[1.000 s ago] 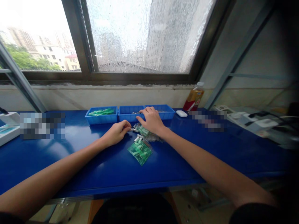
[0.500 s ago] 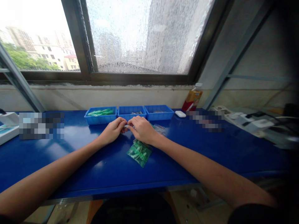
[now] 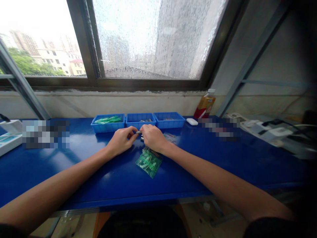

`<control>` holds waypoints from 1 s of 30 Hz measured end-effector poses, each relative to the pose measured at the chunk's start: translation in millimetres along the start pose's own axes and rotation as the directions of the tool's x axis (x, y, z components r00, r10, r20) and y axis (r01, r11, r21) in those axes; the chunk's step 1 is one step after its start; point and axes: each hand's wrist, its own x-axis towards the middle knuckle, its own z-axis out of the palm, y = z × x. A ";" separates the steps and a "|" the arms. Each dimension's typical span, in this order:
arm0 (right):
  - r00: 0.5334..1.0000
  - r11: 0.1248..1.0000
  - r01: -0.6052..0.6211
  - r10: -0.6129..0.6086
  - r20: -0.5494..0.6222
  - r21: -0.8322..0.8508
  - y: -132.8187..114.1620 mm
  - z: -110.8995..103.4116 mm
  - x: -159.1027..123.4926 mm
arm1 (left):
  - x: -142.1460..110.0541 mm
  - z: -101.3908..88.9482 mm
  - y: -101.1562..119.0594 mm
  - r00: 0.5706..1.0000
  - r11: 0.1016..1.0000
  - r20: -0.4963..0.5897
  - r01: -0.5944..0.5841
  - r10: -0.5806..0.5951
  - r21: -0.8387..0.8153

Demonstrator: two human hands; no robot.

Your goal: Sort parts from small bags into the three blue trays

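I see my left hand [image 3: 122,140] and my right hand [image 3: 153,137] brought together over the blue counter [image 3: 81,172], just in front of the row of three blue trays. Both are curled closed, fingertips meeting on a small metal part [image 3: 138,132] pinched between them; the part is too small to name more closely. It sits in the air just above the counter, in front of the middle tray [image 3: 140,121].

Directly below my right wrist lies a clear bag of green pieces [image 3: 148,162], flat on the counter and tilted at an angle. A second, clear bag [image 3: 169,137] lies just right of my right hand, partly hidden by it.

The left tray [image 3: 108,122] holds green pieces. The middle tray has a few small metal items in it, and the right tray [image 3: 169,120] holds something small that I cannot make out.

Further right on the counter sit a small white oval object [image 3: 192,121] and, behind it against the wall, a yellow and red bottle [image 3: 205,105] with a white cap. At the far left edge is a white device [image 3: 10,135]. Cables and white equipment [image 3: 269,132] lie at the far right.
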 end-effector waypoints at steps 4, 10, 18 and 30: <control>1.000 0.999 -0.015 0.016 0.016 -0.030 0.6 -0.3 0.8 | -0.2 -0.3 0.7 1.000 1.000 -0.004 -0.004 0.004 0.019; 0.999 0.998 0.025 -0.024 0.025 -0.049 1.4 -3.1 0.6 | 0.0 -1.8 2.2 0.999 0.999 -0.042 0.006 -0.005 0.033; 1.000 0.996 0.006 -0.008 -0.019 -0.091 -1.0 -4.6 -0.6 | -1.2 -1.5 7.0 0.996 0.996 -0.054 0.074 -0.076 -0.049; 0.985 0.979 -0.162 0.154 -0.072 -0.126 17.7 -1.7 10.3 | 1.6 7.9 0.7 0.978 0.999 0.208 -0.033 0.024 0.043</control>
